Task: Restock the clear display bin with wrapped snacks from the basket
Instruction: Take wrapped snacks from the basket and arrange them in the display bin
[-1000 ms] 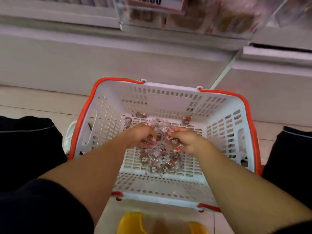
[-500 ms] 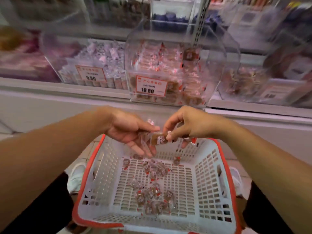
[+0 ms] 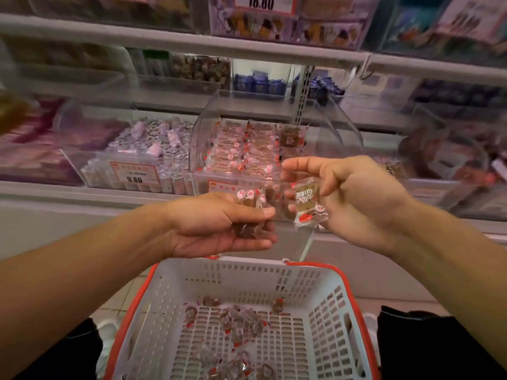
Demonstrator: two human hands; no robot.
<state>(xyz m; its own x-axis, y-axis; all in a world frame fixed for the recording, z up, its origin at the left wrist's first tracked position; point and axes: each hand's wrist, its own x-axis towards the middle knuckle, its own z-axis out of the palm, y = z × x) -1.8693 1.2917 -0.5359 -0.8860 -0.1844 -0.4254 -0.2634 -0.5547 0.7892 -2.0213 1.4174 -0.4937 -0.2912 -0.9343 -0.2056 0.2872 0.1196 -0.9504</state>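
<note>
Left hand (image 3: 219,226) cups several wrapped snacks (image 3: 249,200); right hand (image 3: 354,198) pinches 1 snack (image 3: 307,200), raised toward the clear bin (image 3: 208,138) for dropping in.

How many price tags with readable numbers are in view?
2: the 18.80 tag at top centre, and the 9.80 tag on the left bin. A third, behind the left hand, is unreadable.

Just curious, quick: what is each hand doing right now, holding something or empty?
Left hand: holds several wrapped snacks, thumb curled over them.
Right hand: pinches one wrapped snack in front of the clear display bin.
</note>
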